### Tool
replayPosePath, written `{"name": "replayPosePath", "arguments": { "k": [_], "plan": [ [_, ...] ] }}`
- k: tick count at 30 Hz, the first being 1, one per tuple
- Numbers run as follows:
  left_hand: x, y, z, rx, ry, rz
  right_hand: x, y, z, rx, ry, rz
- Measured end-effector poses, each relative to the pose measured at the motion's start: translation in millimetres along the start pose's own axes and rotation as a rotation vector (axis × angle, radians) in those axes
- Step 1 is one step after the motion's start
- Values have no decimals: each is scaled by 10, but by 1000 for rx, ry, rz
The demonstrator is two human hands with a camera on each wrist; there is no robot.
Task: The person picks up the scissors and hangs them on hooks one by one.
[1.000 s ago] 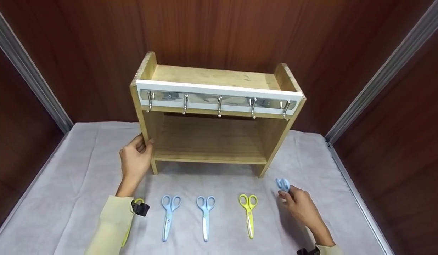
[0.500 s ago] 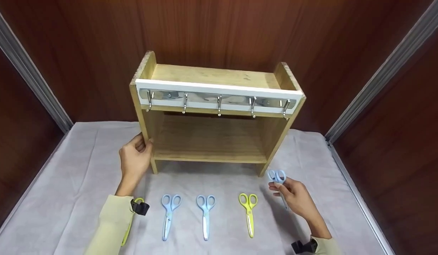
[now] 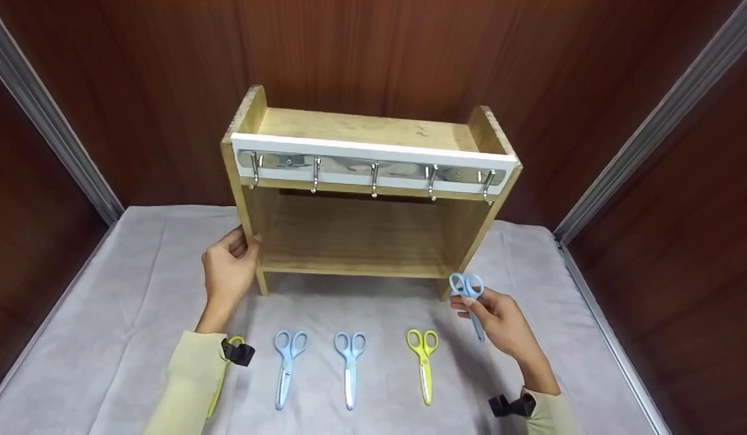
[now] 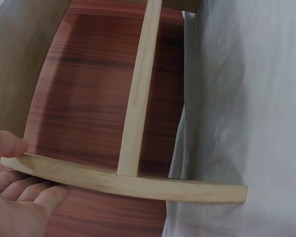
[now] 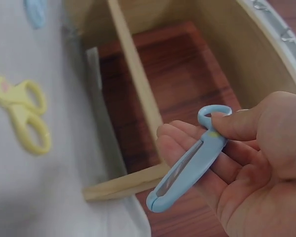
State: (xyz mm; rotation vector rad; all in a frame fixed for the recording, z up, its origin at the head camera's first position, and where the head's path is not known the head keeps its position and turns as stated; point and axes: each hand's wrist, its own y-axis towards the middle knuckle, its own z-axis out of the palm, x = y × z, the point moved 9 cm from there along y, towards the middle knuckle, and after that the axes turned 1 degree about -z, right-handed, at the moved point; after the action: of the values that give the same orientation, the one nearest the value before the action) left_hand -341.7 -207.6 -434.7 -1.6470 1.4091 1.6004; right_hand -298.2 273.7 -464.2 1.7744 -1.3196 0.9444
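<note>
My left hand [image 3: 229, 266] grips the left side panel of a small wooden shelf [image 3: 361, 273], thumb in front and fingers behind; the left wrist view shows the thumb and fingers around the panel's edge [image 4: 89, 177]. A pair of light blue scissors [image 3: 474, 314] is pinched in my right hand [image 3: 503, 320], handle loops up and blades down, near the shelf's right leg. In the right wrist view the thumb presses these scissors [image 5: 192, 165] against the fingers. A white rail with several metal hooks [image 3: 375, 175] runs across the shelf's upper front.
On the grey cloth [image 3: 549, 290] lie two blue scissors, left [image 3: 284, 374] and middle [image 3: 350, 374], plus yellow-green scissors [image 3: 425, 371]. Another yellow-green pair [image 3: 216, 393] is partly hidden by my left sleeve. Dark wood-grain panels [image 3: 373, 54] enclose the sides and back.
My right hand has moved up and left with the blue scissors, which have turned so their loops and blades show. The left hand stays on the shelf panel.
</note>
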Motion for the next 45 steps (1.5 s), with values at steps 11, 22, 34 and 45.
{"name": "replayPosePath", "arguments": {
  "k": [11, 22, 34, 45],
  "plan": [
    [31, -39, -5, -5, 14, -21, 255, 96, 20, 14, 93, -69],
    [19, -21, -20, -24, 28, -5, 454, 174, -22, 9, 74, -121],
    [23, -23, -29, -12, 32, -14, 698, 257, -85, 36, 188, -168],
    [14, -24, -17, -7, 17, -2, 884, 328, -171, -9, 266, -173]
  ]
}}
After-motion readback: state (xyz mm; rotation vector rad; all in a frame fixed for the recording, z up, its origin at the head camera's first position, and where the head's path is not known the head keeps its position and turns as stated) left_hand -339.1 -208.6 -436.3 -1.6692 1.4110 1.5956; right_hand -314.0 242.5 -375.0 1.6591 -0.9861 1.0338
